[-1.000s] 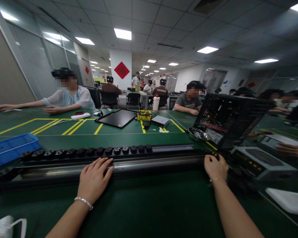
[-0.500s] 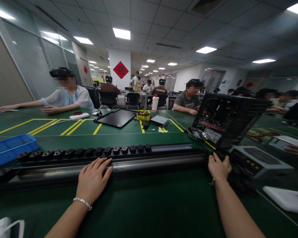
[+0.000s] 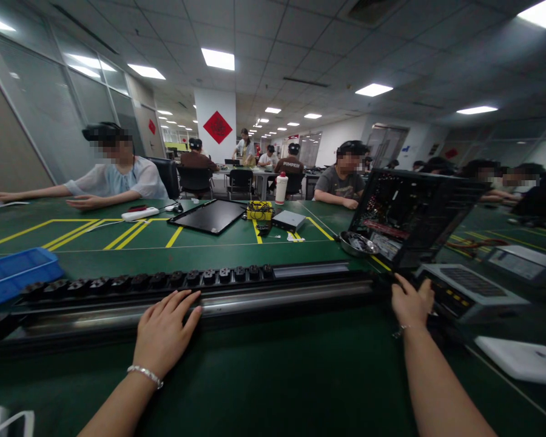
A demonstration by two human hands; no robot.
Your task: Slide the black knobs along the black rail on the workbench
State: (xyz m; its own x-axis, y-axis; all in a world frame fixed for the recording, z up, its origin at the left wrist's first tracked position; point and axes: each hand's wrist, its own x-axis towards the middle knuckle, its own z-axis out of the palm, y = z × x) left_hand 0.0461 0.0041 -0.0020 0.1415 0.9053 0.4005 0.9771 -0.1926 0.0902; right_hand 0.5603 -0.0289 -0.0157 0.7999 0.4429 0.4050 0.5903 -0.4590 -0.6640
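Observation:
A long black rail point(image 3: 309, 297) with a shiny metal face lies across the table in front of me. Along its back edge sits a row of black plug-like pieces point(image 3: 177, 279). My left hand point(image 3: 164, 331) rests on the rail left of its middle, fingers outstretched and palm down. Just beyond the rail's right end is my right hand point(image 3: 412, 303), its thumb and forefinger apart with a dark gap between them. Its other fingers are partly hidden. Close to its right stands a grey power supply unit point(image 3: 475, 291).
An open black computer case point(image 3: 414, 218) stands at the right behind a metal bowl point(image 3: 358, 244) of small parts. A blue tray point(image 3: 20, 273) is at left. Farther back lie a black panel point(image 3: 209, 216), a yellow box point(image 3: 259, 210) and a grey drive point(image 3: 289, 220). Several people sit around.
My right hand has shifted slightly right, away from the rail's end, and its fingers look more spread. My left hand stays on the rail. The view has drifted a little.

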